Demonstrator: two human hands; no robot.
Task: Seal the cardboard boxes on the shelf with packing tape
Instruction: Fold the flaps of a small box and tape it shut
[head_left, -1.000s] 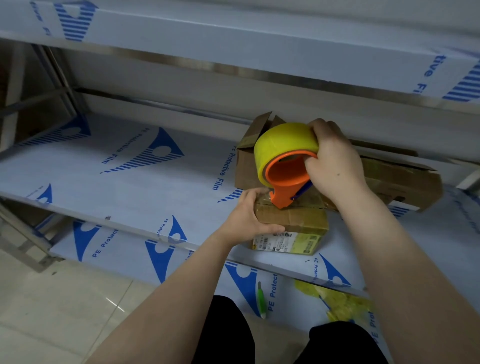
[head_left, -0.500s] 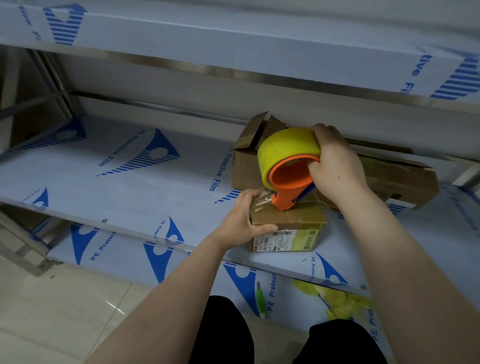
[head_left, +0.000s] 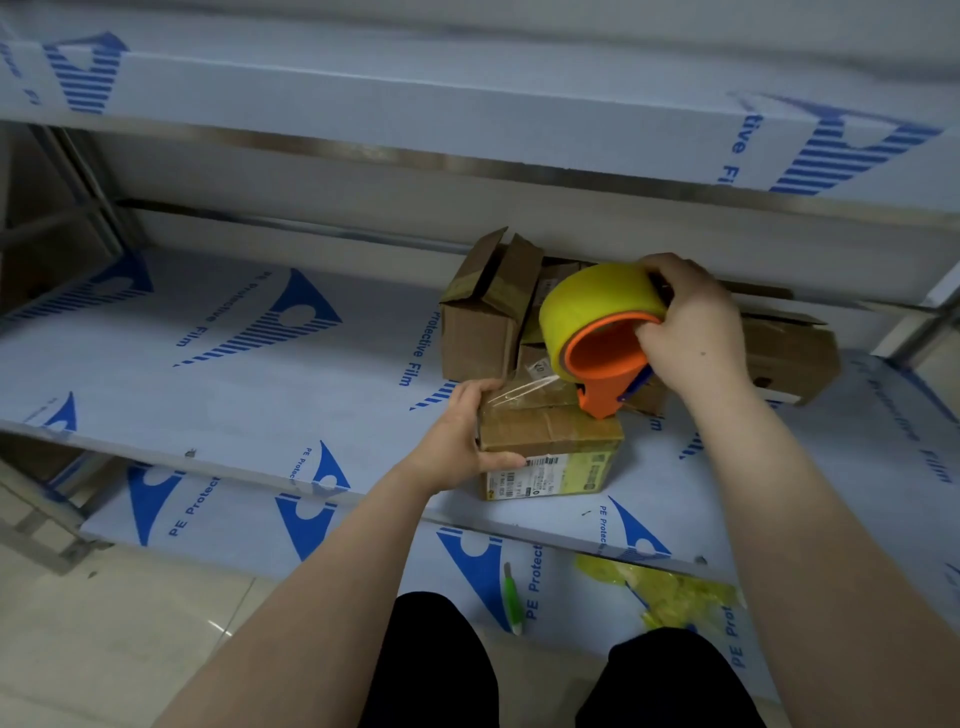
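1. A small box (head_left: 550, 431) sits near the front edge of the middle shelf (head_left: 260, 374), its flaps closed and a printed label (head_left: 540, 475) on its front face.
2. The left hand (head_left: 457, 441) grips the box's left end, with the thumb lying along the front face just above the label and the fingers curled over the top far edge.
3. The right hand (head_left: 685, 332) holds the orange dispenser (head_left: 602, 364), its fingers wrapped round the frame and the yellow tape roll (head_left: 587, 296).
4. The dispenser's lower tip meets the top of the box, toward its right end.
5. A clear strip (head_left: 519, 389) of tape stretches from the roll down to the box's top left corner, beside the left fingers.
6. Just behind stands an open box (head_left: 483, 322) with its flaps raised. A third box (head_left: 789, 348) lies to the right, partly hidden by the right hand.
7. On the lower shelf (head_left: 234, 525) lie a green tool (head_left: 511, 597) and, apart from it, a crumpled yellow wad (head_left: 675, 592).
8. White film with blue print covers the shelves.
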